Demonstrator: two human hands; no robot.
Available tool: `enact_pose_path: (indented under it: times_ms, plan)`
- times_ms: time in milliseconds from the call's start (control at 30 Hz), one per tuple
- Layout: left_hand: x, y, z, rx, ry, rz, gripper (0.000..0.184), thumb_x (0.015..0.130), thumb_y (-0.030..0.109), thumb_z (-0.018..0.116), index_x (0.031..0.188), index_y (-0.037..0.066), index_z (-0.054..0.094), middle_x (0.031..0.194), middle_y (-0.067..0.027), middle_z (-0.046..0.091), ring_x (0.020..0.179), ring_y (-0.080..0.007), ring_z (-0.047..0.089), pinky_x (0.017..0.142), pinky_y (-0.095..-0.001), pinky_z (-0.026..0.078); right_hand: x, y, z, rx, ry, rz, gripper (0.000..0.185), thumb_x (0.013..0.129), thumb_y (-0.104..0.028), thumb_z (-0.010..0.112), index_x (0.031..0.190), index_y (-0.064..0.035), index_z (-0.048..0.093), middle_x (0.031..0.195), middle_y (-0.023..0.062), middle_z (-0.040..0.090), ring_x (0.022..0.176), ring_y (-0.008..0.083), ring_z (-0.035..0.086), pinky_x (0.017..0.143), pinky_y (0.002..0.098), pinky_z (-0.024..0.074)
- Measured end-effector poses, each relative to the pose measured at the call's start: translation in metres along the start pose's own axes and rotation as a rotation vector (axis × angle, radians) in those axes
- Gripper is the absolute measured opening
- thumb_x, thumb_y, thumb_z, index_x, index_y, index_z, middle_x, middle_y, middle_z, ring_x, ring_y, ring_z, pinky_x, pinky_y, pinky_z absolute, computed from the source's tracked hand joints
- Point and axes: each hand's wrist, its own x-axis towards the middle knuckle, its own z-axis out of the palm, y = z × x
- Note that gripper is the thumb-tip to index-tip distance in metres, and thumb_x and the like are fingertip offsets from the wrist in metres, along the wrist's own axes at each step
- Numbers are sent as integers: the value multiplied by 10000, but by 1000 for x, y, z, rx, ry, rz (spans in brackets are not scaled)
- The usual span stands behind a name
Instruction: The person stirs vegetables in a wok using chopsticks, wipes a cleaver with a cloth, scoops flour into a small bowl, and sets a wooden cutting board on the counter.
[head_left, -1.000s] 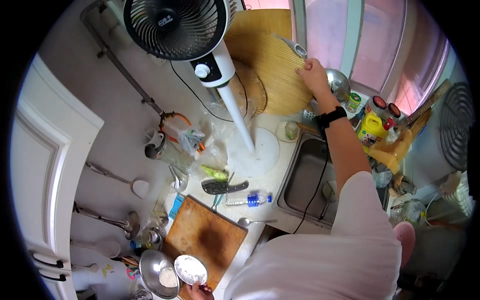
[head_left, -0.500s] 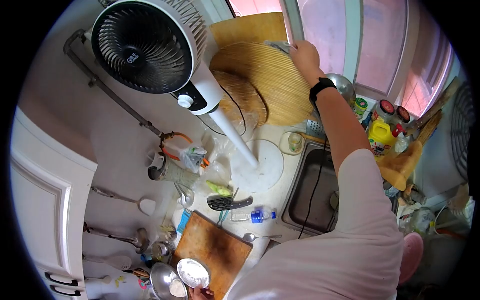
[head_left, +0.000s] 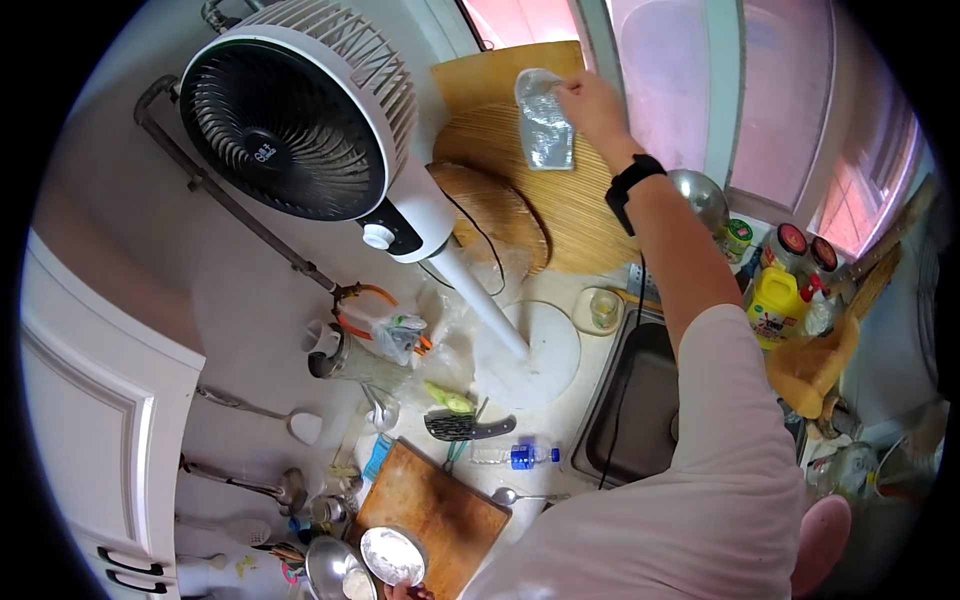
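My right hand (head_left: pixel 595 108), raised at the top with a black band on the wrist, pinches the upper edge of a thin, shiny, translucent plastic bag (head_left: pixel 547 125). The bag hangs in front of a large round woven board (head_left: pixel 580 215). At the bottom edge, my left hand (head_left: pixel 408 591) shows only its fingers, closed at the rim of a white bowl (head_left: pixel 393 556) with white powder in it. This bowl is over the corner of a wooden cutting board (head_left: pixel 450 510), beside a metal bowl (head_left: pixel 330 567) that also contains something pale.
A white standing fan (head_left: pixel 290 130) rises at the left, its cord hanging over the sink (head_left: pixel 635 390). A cleaver (head_left: pixel 470 428), a plastic bottle (head_left: pixel 520 456) and a spoon (head_left: pixel 525 496) lie on the counter. Jars and a yellow jug (head_left: pixel 778 305) stand at right.
My right hand has drawn the plastic bag away from the woven board's upper edge, and the bag now hangs down in full view. The camera view has shifted slightly.
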Motion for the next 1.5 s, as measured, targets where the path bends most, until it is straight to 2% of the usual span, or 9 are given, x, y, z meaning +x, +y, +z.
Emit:
enact_pose_path:
  times_ms: [100,200,500,733,867,933,1033,1200,1500]
  plan:
    - [-23,145,15,-603,75,-409,46,895,79,533,897,61,490,715,-75,470,591,-180,465,473,-276,416,23,26,-6,-65,61,33,494,800,-438,726,1093,-46,659,1026,171,685,957,328,654,854,385,511]
    - [-10,101,16,-796,82,-586,66,893,97,546,917,61,497,718,-73,473,591,-172,460,471,-272,415,22,39,4,0,22,17,517,800,-435,736,1124,-39,662,1058,160,688,970,306,660,855,386,512]
    - [-38,207,42,-490,143,-174,108,890,126,561,920,29,526,745,-75,515,611,-152,495,494,-265,423,32,15,16,93,-244,-8,423,834,-393,710,1070,-42,702,934,180,707,877,305,681,781,397,514]
    - [-21,158,45,-779,90,-525,75,872,91,556,828,40,587,765,-93,580,640,-183,542,521,-309,431,69,-12,57,265,-31,-7,425,802,-381,724,1040,-30,692,916,181,705,853,320,681,787,402,520]
    - [-33,200,44,724,124,375,66,817,61,573,770,25,600,765,-67,602,592,-199,526,550,-368,435,55,1,72,-312,173,-139,337,773,-276,745,1016,-53,675,1104,153,655,1116,282,595,926,467,470]
    - [-30,217,49,-297,201,-477,27,805,57,592,815,32,598,753,-72,586,571,-198,510,529,-344,433,47,7,61,-327,259,-334,376,768,-249,782,1077,-59,684,1080,166,665,1174,318,554,929,437,470]
    - [-31,232,52,-710,244,-612,71,828,71,580,891,39,584,743,-77,568,549,-186,494,510,-298,424,46,5,49,-272,39,-586,392,785,-300,764,1075,-49,683,1057,178,672,1087,336,596,899,424,483]
    - [-32,195,59,-475,134,-363,67,897,105,496,927,53,524,709,-72,501,562,-165,461,492,-257,400,38,11,50,-310,-672,-291,519,816,-454,690,1104,-23,669,1028,205,684,932,354,646,845,403,499]
    - [-23,211,59,-735,79,-541,50,894,77,497,928,69,532,759,-71,507,644,-154,482,504,-252,405,48,37,24,45,-146,27,564,797,-471,719,1116,-13,637,1067,168,676,923,288,651,795,390,510]
